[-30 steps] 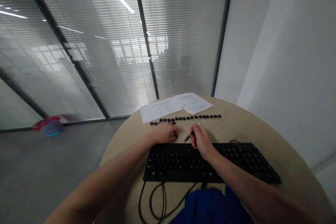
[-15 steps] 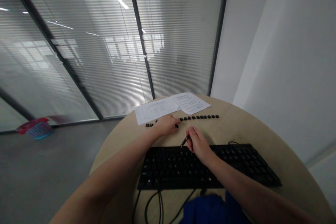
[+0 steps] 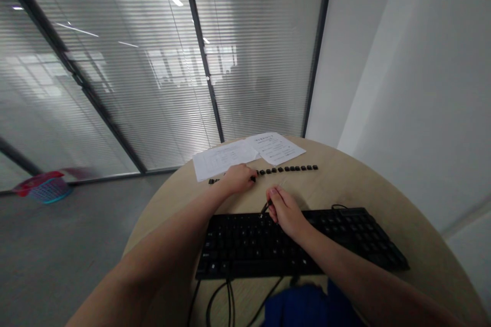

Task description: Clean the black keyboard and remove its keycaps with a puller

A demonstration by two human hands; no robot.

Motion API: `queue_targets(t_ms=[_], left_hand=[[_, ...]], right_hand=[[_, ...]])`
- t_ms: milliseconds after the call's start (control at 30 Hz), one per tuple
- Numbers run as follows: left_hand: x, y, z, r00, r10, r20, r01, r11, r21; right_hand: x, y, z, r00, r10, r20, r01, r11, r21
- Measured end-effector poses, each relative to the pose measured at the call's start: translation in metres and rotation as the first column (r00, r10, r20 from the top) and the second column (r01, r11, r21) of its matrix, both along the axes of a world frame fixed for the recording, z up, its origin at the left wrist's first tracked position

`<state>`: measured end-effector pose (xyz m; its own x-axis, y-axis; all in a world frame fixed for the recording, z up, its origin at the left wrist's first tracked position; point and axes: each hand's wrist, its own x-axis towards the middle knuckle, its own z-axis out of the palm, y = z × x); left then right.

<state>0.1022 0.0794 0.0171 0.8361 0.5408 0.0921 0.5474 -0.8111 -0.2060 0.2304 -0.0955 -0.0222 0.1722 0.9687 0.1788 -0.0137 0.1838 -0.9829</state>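
Observation:
A black keyboard (image 3: 249,245) lies across the near part of the round table. Beyond it runs a row of small black keycaps (image 3: 292,168). My left hand (image 3: 240,179) is at the left part of that row, its fingers closed on a small black keycap (image 3: 252,179) and hiding part of the row. Over the top edge of the keyboard, my right hand (image 3: 283,208) pinches a thin dark tool (image 3: 265,208), whose tip points down at the top row of keys.
Two printed sheets (image 3: 222,158) (image 3: 275,147) lie behind the keycaps on the wooden table (image 3: 169,204). Black cables (image 3: 230,299) hang at the near edge. A red and blue basket (image 3: 49,189) stands on the floor at left, beside the glass partition.
My left hand has drawn slightly left and its fingers have curled in around the keycap. My right hand keeps the tool over the keyboard. The whole view has shifted a little.

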Motion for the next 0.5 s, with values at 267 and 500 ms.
queue_targets(t_ms=[267,500], left_hand=[[-0.003,0.007,0.001,1.0,0.003,-0.003,-0.003,1.0,-0.021],[-0.007,0.011,0.002,1.0,0.019,0.002,-0.019,0.999,-0.042]], right_hand=[[0.0,0.0,-0.001,1.0,0.008,0.008,-0.008,1.0,0.0],[-0.001,-0.002,0.006,1.0,0.019,0.005,-0.019,1.0,-0.014]])
